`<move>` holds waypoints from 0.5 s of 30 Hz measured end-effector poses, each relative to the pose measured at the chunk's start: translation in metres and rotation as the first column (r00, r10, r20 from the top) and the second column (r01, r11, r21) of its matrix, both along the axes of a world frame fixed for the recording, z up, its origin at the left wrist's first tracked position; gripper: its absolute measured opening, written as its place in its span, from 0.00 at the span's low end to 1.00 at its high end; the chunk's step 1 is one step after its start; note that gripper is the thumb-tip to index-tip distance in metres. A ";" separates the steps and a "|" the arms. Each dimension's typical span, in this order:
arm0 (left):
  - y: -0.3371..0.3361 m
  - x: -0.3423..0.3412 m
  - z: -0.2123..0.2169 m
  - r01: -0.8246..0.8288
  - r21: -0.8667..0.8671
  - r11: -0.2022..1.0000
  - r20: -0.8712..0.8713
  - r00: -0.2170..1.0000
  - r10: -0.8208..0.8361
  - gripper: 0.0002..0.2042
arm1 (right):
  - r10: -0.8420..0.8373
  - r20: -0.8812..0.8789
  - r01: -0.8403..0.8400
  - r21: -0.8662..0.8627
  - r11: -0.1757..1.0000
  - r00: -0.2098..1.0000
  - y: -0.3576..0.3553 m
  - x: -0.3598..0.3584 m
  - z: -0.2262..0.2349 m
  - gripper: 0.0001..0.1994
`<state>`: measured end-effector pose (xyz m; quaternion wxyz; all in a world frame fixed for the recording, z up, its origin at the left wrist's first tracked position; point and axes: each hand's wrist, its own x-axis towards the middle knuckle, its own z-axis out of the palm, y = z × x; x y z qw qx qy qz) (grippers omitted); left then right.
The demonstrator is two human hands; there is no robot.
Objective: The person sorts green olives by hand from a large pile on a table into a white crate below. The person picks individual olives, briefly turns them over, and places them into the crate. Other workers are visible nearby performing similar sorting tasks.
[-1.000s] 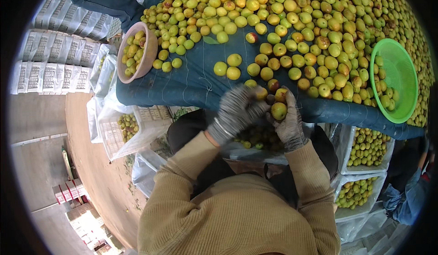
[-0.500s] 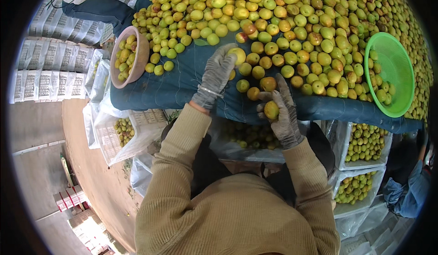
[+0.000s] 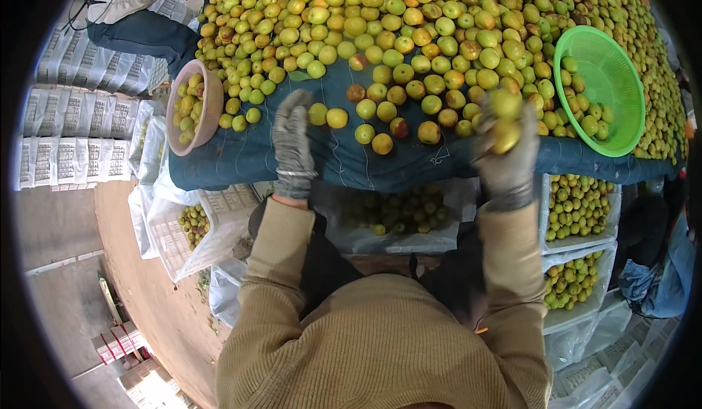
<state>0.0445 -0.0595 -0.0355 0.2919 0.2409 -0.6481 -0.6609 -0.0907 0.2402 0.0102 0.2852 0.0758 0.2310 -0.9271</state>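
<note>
The desk (image 3: 241,162) runs past the top edge, heaped with fruit (image 3: 409,36). The right hand (image 3: 504,149), gloved and blurred, grips a yellow fruit (image 3: 504,135) above the near edge. The left hand (image 3: 292,146) lies open on the cloth, palm hidden.

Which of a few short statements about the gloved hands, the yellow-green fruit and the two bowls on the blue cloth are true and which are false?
1. The right hand in a grey knit glove holds yellow-green round fruit. True.
2. The left hand in a grey knit glove grips a knife. False: it holds no tool and reaches among the loose fruit on the blue cloth.
3. The round green plastic basket is full to the brim. False: only some fruit lies along its right side.
4. The round tan bowl holds fruit. True.
5. The white crates under the table edge are empty. False: they hold fruit.
</note>
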 end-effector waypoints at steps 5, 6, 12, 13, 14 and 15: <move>-0.038 0.002 -0.048 -0.060 -0.064 0.996 0.114 0.991 0.067 0.18 | -0.389 -0.022 0.383 -0.135 0.914 0.921 0.091 -0.126 0.022 0.34; -0.034 0.002 -0.051 -0.028 -0.078 0.997 0.114 0.993 0.036 0.18 | -0.471 -0.078 0.461 -0.115 0.880 0.879 0.097 -0.135 0.029 0.35; -0.012 -0.019 -0.049 0.068 -0.147 0.987 0.115 0.992 -0.052 0.22 | -0.329 -0.094 0.292 -0.279 0.915 0.940 0.095 -0.086 0.003 0.29; -0.013 -0.021 -0.055 0.067 -0.013 0.998 0.039 0.997 -0.066 0.22 | -0.295 -0.123 0.264 -0.214 0.940 0.948 0.078 -0.065 -0.003 0.27; -0.014 -0.022 -0.059 0.074 0.120 0.990 -0.039 0.997 -0.070 0.23 | -0.255 -0.209 0.257 -0.017 0.966 0.944 0.055 -0.044 -0.010 0.25; -0.017 -0.020 -0.061 0.119 0.190 0.975 -0.039 0.993 -0.114 0.28 | -0.219 -0.209 0.255 0.164 0.953 0.953 0.027 -0.017 -0.011 0.22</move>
